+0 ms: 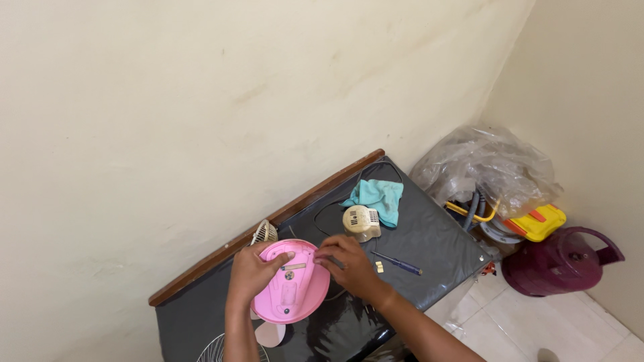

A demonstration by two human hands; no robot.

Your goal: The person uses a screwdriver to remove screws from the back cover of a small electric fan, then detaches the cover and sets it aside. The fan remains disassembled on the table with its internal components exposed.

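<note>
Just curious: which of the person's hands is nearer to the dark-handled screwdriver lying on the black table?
The right hand: the dark-handled screwdriver lies just beyond it. The left hand rests farther away on the round pink plastic cover.

Place: a corner of a home used as a makeshift repair spot
Walls: plain cream plaster wall (201, 100); scuffed, bare
Floor: pale floor tiles (537, 322)
Work surface: small table (436, 234) under black sheeting; wooden edge against the wall
Repair signs: screwdriver (400, 264); loose cream motor housing (361, 222); teal rag (376, 196)
Household clutter: maroon gas cylinder (557, 265); plastic bag of oddments (486, 167)
</note>
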